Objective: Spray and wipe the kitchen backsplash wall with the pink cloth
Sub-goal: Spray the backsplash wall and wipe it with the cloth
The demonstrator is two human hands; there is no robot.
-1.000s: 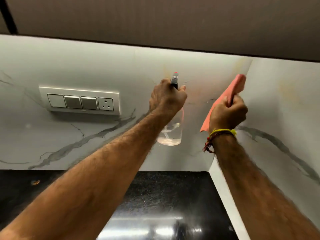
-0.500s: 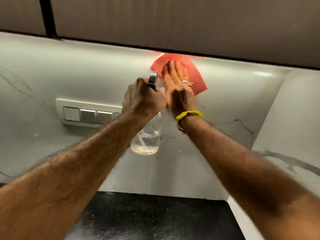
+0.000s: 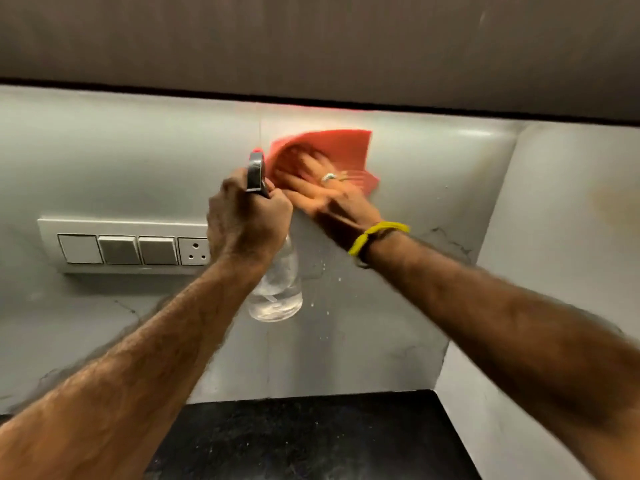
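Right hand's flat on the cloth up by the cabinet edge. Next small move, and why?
Probably sweep the right hand and pink cloth down the backsplash toward the droplets. The cloth sits high under the cabinet, and wet specks show below the wrist, unwiped. The left hand grips the spray bottle clear of that path.
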